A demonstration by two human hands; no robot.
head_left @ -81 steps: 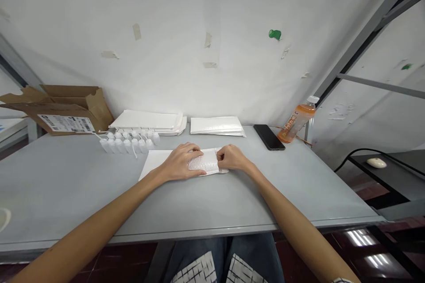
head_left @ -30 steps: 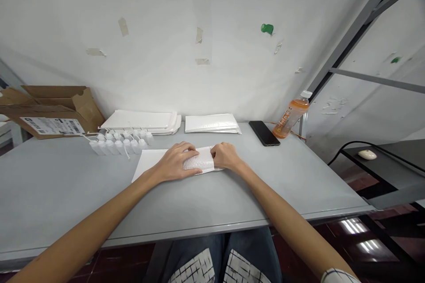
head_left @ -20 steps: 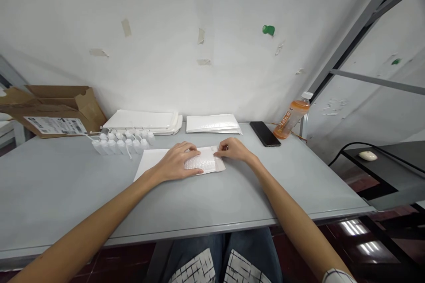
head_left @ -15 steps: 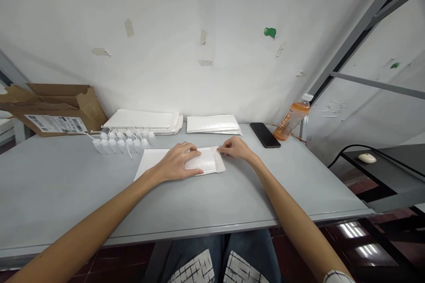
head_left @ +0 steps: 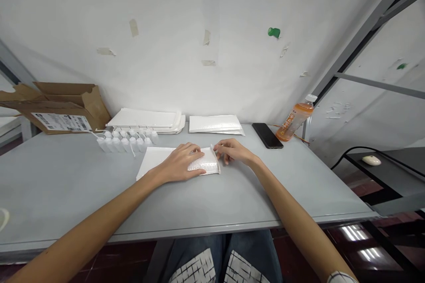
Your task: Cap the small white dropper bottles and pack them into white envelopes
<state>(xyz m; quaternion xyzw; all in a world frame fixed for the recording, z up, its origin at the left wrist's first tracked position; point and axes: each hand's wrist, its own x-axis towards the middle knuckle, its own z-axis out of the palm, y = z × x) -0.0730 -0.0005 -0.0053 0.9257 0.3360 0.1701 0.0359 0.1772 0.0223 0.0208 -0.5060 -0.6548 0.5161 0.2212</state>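
Observation:
A white bubble mailer lies flat on the grey table in front of me. My left hand rests on its right half with fingers spread flat, pressing the bubbled part down. My right hand is at the mailer's right end, fingertips pinched on the end flap, which stands lifted off the table.
Several small white bottles stand in rows behind the mailer. Two stacks of white mailers lie by the wall. A cardboard box sits at the far left. A black phone and an orange drink bottle are at the right.
My right hand drew back from the mailer's end, then pinched the flap and raised it upright. My left hand stayed pressed on the mailer.

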